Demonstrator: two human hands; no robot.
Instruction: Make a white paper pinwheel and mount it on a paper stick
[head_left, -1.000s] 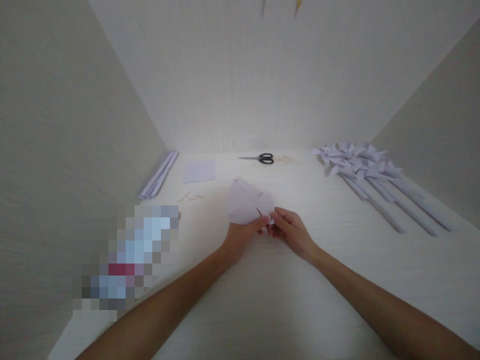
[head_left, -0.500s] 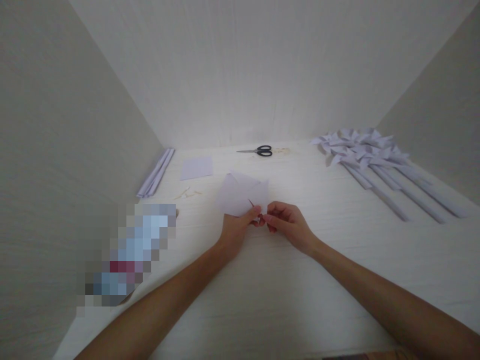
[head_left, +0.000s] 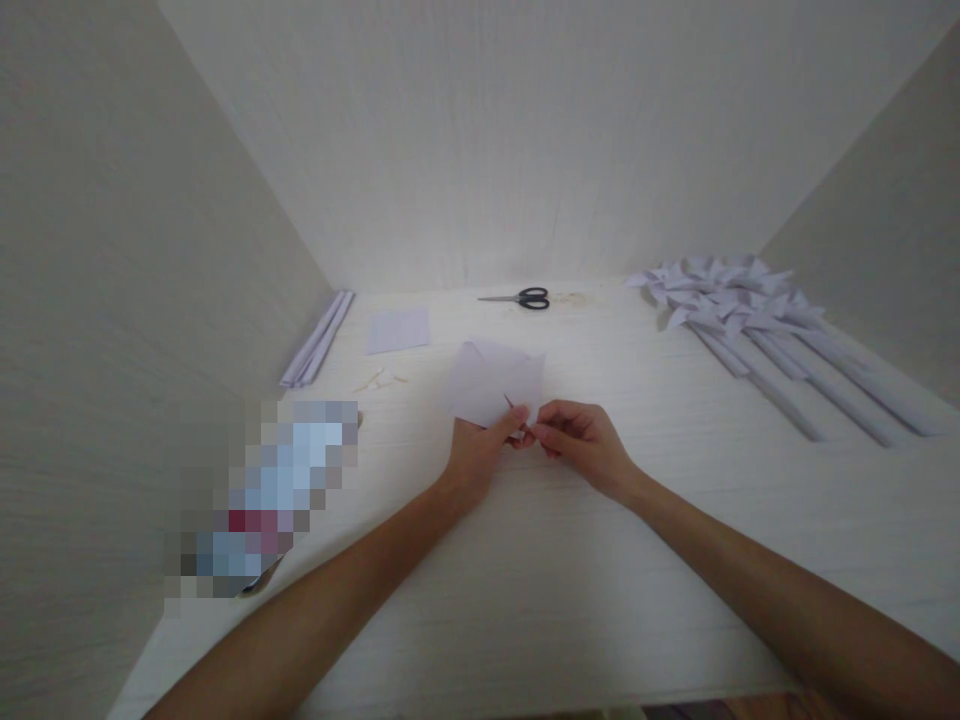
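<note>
A folded piece of pale lilac paper (head_left: 491,385) is held just above the white tabletop (head_left: 570,560) in the middle of the view. My left hand (head_left: 480,450) pinches its near edge from the left. My right hand (head_left: 581,445) pinches the same spot from the right, fingertips meeting the left thumb. A thin toothpick-like stick pokes through the paper at the pinch. Both forearms reach in from the bottom corners.
Black scissors (head_left: 525,298) lie at the back. A flat paper square (head_left: 398,329) and rolled paper sticks (head_left: 319,338) lie back left. Several finished paper pinwheels (head_left: 739,305) on long stems fill the back right. A blurred-out object (head_left: 270,490) sits at the left. Walls enclose three sides.
The paper has turned and shifted slightly in my hands. Both hands keep the same pinch at its near edge. The view has tilted a little.
</note>
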